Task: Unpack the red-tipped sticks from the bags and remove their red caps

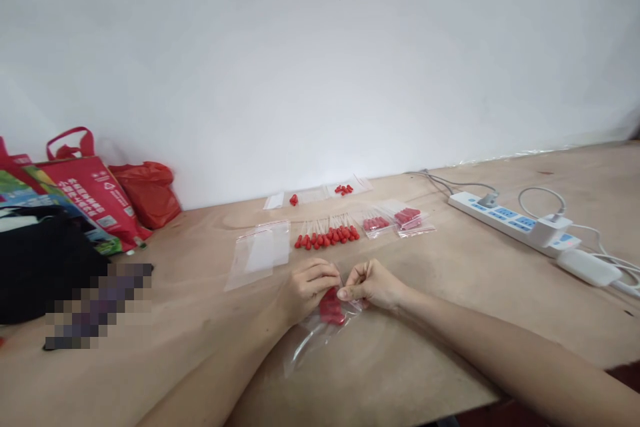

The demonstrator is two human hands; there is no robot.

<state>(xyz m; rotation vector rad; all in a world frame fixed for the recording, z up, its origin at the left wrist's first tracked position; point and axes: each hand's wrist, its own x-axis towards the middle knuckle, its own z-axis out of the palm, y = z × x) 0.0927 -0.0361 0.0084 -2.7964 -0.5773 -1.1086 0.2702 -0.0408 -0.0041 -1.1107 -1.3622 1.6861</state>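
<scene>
My left hand (311, 288) is closed on the upper left part of a clear plastic zip bag (306, 345) near the table's front. Small red pieces (331, 310) lie bunched inside the bag. On its other side, my right hand (375, 285) pinches the bag's edge between thumb and forefinger. Just beyond my hands, several red-headed pieces with thin pale stems (327, 237) lie in a row. Flat clear bags (263, 248) are to the left of the row. To its right lie a bag of red pieces (376, 223) and stacked filled bags (409, 217).
Near the wall lie more clear bags (314, 195) and two small groups of red pieces (344, 189). A white power strip (493, 217) with plugs and cables stands at right. Red shopping bags (95, 193) and a black bag (47, 267) sit at left, by a blurred dark object (100, 307).
</scene>
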